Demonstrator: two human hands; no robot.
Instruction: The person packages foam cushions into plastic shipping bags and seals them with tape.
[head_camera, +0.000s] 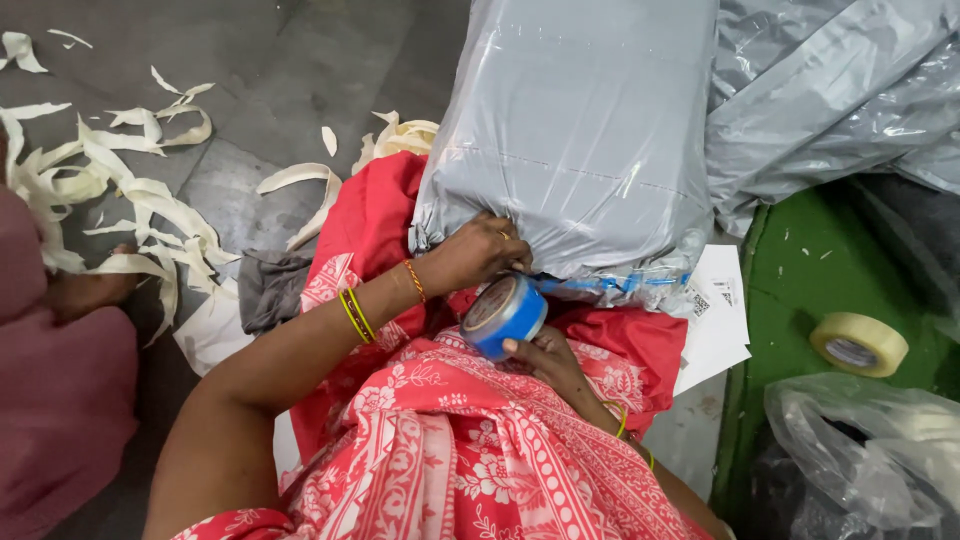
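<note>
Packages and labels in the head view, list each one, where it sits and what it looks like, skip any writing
Grey plastic parcel: centre top, on the lap, bulging, glossy.
More grey plastic bags: upper right, crumpled, piled.
White paper label sheet: under the parcel's lower right corner, flat, with small black code squares.
Clear plastic bag: lower right, crinkled, see-through.
No signs or screens.

The parcel (580, 140) lies at twelve o'clock on the lap; the tape roll (503, 315) just below it; a spare roll (858, 343) at three o'clock.

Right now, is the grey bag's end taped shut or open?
Partly taped: blue tape runs along the grey bag end; roll attached.
</note>
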